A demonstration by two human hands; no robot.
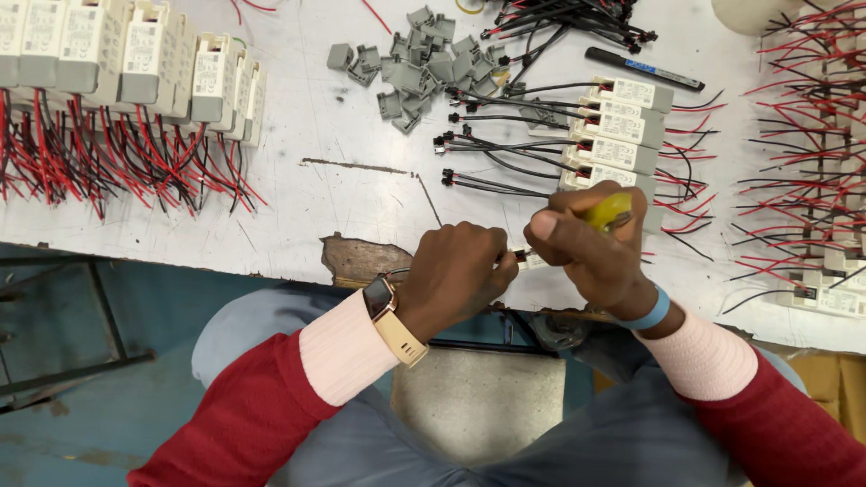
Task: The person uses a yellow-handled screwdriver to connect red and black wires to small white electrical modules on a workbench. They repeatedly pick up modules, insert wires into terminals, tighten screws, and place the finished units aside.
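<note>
**Hands closed on small unit at table edge: slip risk**

Left hand (pixel 456 271) is closed around a small white unit (pixel 528 260), pinning it at the table (pixel 307 198) edge. Right hand (pixel 586 248), at 3 o'clock of it, grips a yellow-handled tool (pixel 609 210). Tip hidden. Judgement: a slip could jab the left fingers or knock the stacked units (pixel 618 149) at 12 o'clock.
</note>
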